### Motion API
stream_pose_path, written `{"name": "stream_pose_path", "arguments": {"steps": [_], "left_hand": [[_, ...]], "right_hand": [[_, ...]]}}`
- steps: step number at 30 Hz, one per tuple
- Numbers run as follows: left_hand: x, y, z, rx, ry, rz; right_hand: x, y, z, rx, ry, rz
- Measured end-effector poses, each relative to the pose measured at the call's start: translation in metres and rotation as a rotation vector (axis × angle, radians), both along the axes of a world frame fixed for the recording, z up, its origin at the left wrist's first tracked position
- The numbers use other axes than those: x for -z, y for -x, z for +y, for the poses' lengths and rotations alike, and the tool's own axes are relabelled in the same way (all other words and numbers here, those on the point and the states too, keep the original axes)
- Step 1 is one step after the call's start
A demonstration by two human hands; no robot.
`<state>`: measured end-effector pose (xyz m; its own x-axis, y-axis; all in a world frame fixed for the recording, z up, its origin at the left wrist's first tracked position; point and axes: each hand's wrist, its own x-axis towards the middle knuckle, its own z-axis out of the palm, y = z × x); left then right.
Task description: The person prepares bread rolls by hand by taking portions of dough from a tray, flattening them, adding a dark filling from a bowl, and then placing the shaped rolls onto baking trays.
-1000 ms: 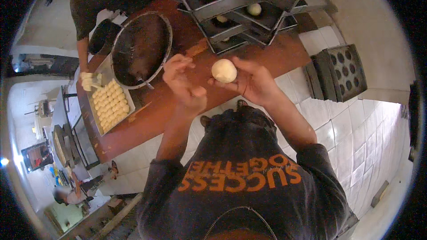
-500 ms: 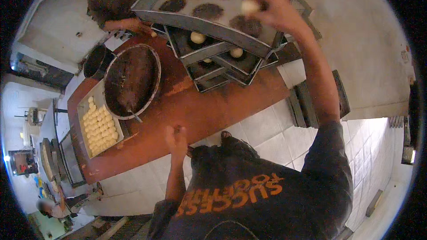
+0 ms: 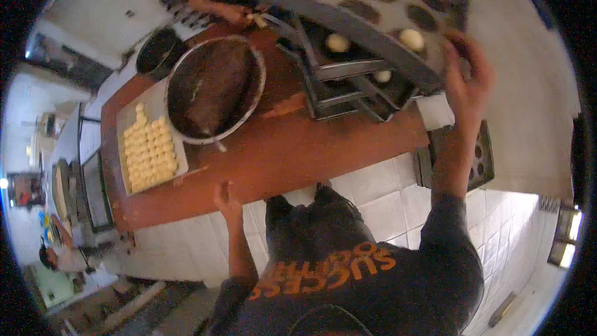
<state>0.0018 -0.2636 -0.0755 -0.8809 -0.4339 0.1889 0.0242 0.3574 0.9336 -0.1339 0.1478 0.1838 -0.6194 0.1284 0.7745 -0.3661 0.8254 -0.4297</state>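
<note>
Two dough balls (image 3: 411,40) show in the top tray (image 3: 348,23), two in lower trays (image 3: 351,71). The right hand's (image 3: 471,79) bent fingers meet the top tray's rim, grip unclear; the left hand (image 3: 228,199), blurred, fingers unreadable, nears one table (image 3: 298,149).

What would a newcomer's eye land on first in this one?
Most likely the big tray with dark round spots at the upper right, the right hand at its corner near a pale dough ball. Then perhaps the round pan on the brown table, by a tray of packed dough balls at the left.
</note>
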Motion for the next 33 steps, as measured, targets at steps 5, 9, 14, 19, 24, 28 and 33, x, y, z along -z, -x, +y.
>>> {"name": "stream_pose_path", "arguments": {"steps": [5,9,14,19,24,28,33], "left_hand": [[0.029,0.025,-0.121,0.086,0.105,-0.051],[0.054,0.052,-0.218,-0.087,0.530,-0.254],[0.052,0.094,-0.285,-0.161,1.047,-0.692],[0.078,0.136,-0.329,0.071,1.102,-1.010],[0.059,0.141,-0.323,0.155,1.133,-0.946],[0.009,0.125,-0.337,0.145,0.961,-0.839],[-0.073,0.082,-0.361,0.201,-0.018,-0.327]], "right_hand": [[0.104,-0.041,-0.132,-0.547,0.373,-0.538],[0.214,-0.062,-0.236,-0.682,0.032,-1.039],[0.223,-0.048,-0.321,-0.554,-0.025,-1.025],[0.206,-0.010,-0.388,-0.112,-0.496,-0.975],[0.245,0.008,-0.419,0.014,-0.482,-1.041],[0.239,0.025,-0.428,-0.009,-0.625,-0.974],[0.224,0.046,-0.412,-0.147,-0.738,-0.874]]}}
